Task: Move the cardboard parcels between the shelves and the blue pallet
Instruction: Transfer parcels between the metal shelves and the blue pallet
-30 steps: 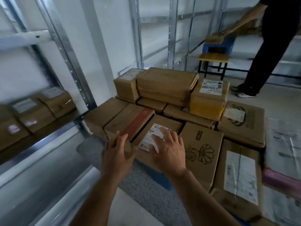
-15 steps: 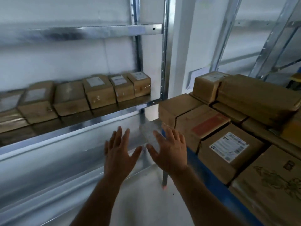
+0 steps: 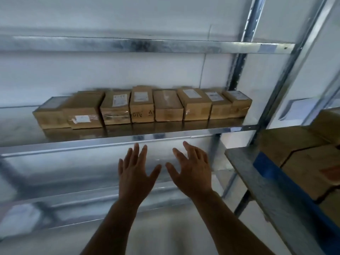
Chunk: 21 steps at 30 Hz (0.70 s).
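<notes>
Item: row of 8 cardboard parcels on the middle shelf of the metal rack. I count them side by side, touching or nearly touching, each with its long axis running front to back, so a short end faces me. Several carry white labels on top.

Item: left hand. Fingers straight and spread, palm turned away from me, holding nothing. It hovers below the shelf's front lip, apart from it.

Item: right hand. Likewise spread and empty, just beside the left, thumbs nearly meeting, at about the same height.

Relation the next move turns on: the row lies above and beyond both hands, past the lip. The parcels straight ahead of the grip are the middle ones; the tall 4th from the left sits above the left hand, the plain-topped 5th between the 2 hands. Neither hand is clearly nearer. I judge a rise over the lip, then a reach forward, with 1 hand to each side of a short end.

Item: blue pallet, to the right of the right hand, loaded with further parcels. Blur hides their details.
</notes>
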### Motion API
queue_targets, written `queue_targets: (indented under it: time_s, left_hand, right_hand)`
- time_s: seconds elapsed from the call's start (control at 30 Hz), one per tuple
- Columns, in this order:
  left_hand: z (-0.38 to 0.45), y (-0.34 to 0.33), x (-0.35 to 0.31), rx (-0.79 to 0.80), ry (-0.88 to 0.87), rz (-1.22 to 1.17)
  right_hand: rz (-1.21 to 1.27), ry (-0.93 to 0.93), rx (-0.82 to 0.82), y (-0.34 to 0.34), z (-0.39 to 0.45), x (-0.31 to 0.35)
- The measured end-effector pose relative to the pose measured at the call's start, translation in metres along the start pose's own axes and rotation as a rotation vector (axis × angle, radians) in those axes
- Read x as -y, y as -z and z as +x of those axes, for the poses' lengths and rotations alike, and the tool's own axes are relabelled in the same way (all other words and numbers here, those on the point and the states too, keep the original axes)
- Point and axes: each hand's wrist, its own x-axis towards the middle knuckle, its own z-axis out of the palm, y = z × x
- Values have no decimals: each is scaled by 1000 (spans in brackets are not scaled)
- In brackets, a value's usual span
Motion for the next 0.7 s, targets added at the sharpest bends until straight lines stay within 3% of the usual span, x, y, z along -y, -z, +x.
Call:
queue_targets:
  time_s: [0.37,0.7]
  left_hand:
    - [-30,95,162,-82,236,47]
    - [-17,126,264,-154,386,111]
  right_hand:
    - [104,199,87,-63,16,176]
    - [188,351,229,-141,57,275]
